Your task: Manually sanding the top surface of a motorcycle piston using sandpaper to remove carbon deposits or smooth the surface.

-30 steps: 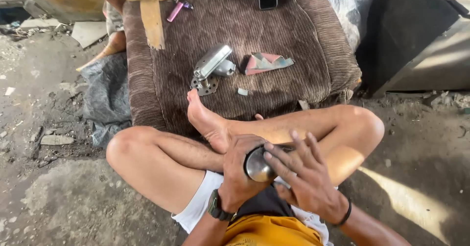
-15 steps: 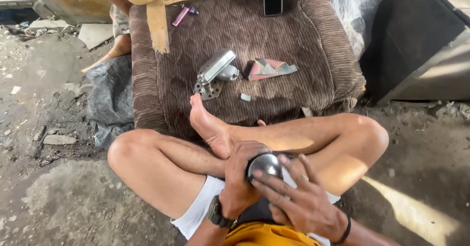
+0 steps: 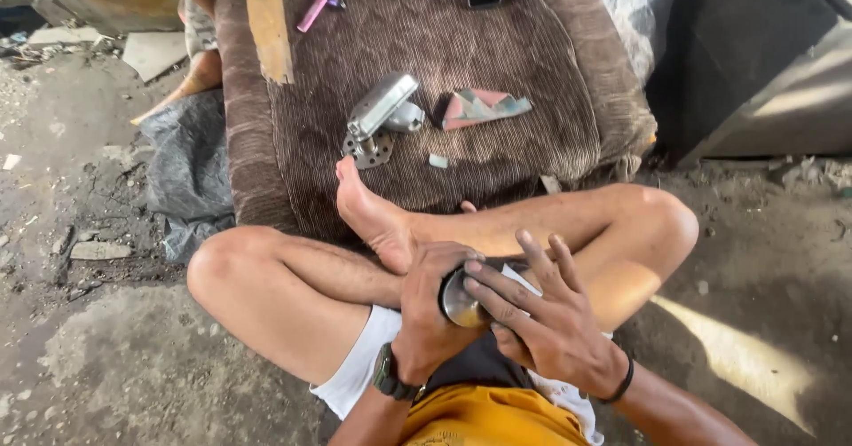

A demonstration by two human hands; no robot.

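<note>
At the lower middle of the frame, the left hand [image 3: 430, 308] grasps a round shiny metal piece [image 3: 460, 302] over the crossed legs, while the right hand [image 3: 541, 322] presses its spread fingers [image 3: 497, 288] on it.

From my feed I see the left hand [image 3: 430, 308] wrapped around a round shiny metal part [image 3: 457, 302] in the lap of crossed bare legs while the right hand [image 3: 532, 317] lays its fingers over it, and a brown cushion [image 3: 532, 157] ahead holds a metal bracket [image 3: 380, 119], a folded paper scrap [image 3: 484, 107] and a pink lighter [image 3: 311, 12].
</note>
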